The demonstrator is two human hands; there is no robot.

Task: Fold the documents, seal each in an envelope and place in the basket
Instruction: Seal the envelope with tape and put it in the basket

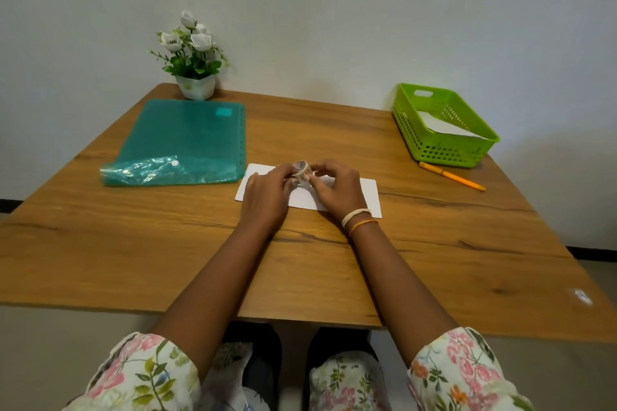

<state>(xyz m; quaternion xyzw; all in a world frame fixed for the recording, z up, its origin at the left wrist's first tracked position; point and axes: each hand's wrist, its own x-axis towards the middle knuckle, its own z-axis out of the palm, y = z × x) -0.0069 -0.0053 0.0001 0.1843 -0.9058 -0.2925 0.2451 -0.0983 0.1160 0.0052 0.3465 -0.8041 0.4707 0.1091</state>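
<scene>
A wooden bench (417, 253) stands against a pale wall, and the white envelope (364, 195) lying flat near its middle serves as the landmark here. Farthest left of the envelope, just beside its left end, lies a teal plastic folder (187, 137), its near flap crumpled and shiny with a white snap showing. Behind the folder, further left and back from the envelope at the wall edge, a white pot of white flowers (192, 57) stands upright. Over the left half of the envelope the left hand (267, 193) rests with its fingers curled, pinching a small roll of tape (302, 171) from the left. The roll sits upright on edge above the envelope's far edge, between both hands. The right hand (337, 188) closes on the roll from the right, thumb and fingertips meeting it, with white and orange bands (359, 218) around its wrist; the heel of this hand lies over the envelope's middle. Whether a strip of tape is pulled free, I cannot tell. The envelope's right end is bare and uncovered. Right of the envelope and a little further back, a yellow pen (452, 176) lies at a slant on the bench. Just behind the pen, well to the right of the envelope at the bench's far corner, sits a green basket (444, 147) with white paper (444, 125) inside. Floral sleeves (467, 374) show at the bottom.
</scene>
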